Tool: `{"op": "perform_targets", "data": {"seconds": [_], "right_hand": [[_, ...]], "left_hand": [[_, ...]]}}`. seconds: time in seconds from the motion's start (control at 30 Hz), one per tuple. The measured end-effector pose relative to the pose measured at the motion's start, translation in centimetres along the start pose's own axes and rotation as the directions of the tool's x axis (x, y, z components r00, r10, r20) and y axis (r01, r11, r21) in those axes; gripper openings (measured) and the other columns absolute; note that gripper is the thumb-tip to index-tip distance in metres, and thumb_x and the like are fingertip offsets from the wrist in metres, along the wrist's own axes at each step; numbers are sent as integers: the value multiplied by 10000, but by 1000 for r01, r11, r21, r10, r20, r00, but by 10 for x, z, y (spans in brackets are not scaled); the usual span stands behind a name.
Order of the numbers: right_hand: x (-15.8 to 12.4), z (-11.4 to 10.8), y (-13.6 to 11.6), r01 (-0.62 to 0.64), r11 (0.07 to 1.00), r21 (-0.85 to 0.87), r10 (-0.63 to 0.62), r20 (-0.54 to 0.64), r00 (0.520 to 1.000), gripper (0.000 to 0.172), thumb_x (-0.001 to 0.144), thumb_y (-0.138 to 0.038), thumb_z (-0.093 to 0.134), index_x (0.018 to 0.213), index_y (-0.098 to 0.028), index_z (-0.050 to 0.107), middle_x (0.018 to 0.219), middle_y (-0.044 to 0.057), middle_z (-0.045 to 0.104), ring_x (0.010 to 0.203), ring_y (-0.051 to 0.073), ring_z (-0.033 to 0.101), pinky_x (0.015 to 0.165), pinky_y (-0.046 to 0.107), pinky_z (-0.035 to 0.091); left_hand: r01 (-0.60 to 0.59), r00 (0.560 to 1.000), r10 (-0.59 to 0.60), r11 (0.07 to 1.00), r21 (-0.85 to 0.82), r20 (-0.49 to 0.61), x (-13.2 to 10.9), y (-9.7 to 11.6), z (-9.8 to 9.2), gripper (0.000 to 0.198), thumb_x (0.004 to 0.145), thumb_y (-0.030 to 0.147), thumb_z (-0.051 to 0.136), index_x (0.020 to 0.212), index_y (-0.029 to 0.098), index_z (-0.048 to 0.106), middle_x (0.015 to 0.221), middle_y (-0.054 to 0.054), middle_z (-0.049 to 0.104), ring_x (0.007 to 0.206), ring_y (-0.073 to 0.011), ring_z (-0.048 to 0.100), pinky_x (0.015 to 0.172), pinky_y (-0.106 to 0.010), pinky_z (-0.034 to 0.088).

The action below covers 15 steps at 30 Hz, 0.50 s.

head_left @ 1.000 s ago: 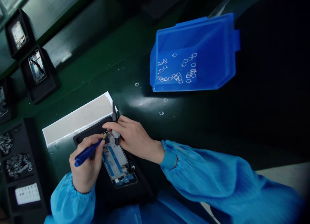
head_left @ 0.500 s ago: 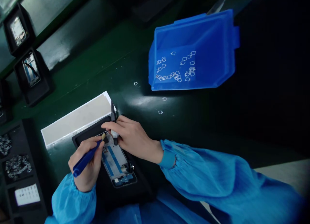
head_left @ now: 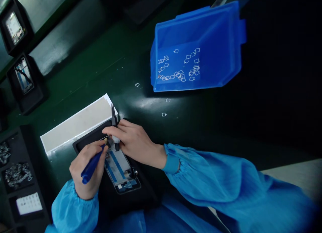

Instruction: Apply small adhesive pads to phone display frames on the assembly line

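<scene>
My left hand (head_left: pixel 84 159) is closed around a blue pen-shaped tool (head_left: pixel 91 167) with a pale, blunt tip. That tip rests at the upper end of an opened phone body (head_left: pixel 123 164), which has blue strips on its silver plate. The phone lies in a black tray (head_left: pixel 87 139). My right hand (head_left: pixel 138 142) grips black tweezers (head_left: pixel 114 118) with a white wrapped part; their points face away from me, off the phone. Its index finger reaches to the phone's upper edge, close to the tool's tip. The exact spot between the hands is partly hidden.
A blue bin (head_left: pixel 213 58) at the upper right holds many small white frames. A few loose frames (head_left: pixel 164 114) lie on the green table. Beyond the tray is a white-edged beige sheet (head_left: pixel 77 122). Black trays (head_left: pixel 37 92) with phone parts and a compartment tray (head_left: pixel 21 139) stand left.
The rear end of the blue tool has swung slightly right and toward me, its tip staying at the phone's upper end. Otherwise the whole view has shifted a little; both grips are the same.
</scene>
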State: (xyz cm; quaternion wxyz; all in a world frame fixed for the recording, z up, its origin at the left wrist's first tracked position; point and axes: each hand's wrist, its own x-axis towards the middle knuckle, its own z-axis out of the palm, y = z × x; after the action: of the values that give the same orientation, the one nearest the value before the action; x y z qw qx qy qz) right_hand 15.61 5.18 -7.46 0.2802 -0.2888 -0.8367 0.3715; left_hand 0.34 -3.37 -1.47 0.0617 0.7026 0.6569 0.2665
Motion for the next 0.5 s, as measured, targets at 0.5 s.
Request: {"op": "perform_targets", "data": {"seconds": [0.5], "right_hand": [[-3, 5, -2, 16, 1000, -3, -16, 7, 1000, 503, 730, 97, 522, 1138, -189, 592, 836, 19, 681, 790, 200, 516, 633, 279, 421]], "left_hand": [[54, 991, -57, 998, -21, -124, -22, -8, -13, 128, 892, 118, 521, 905, 197, 621, 830, -27, 593, 777, -158, 631, 703, -301, 531]]}}
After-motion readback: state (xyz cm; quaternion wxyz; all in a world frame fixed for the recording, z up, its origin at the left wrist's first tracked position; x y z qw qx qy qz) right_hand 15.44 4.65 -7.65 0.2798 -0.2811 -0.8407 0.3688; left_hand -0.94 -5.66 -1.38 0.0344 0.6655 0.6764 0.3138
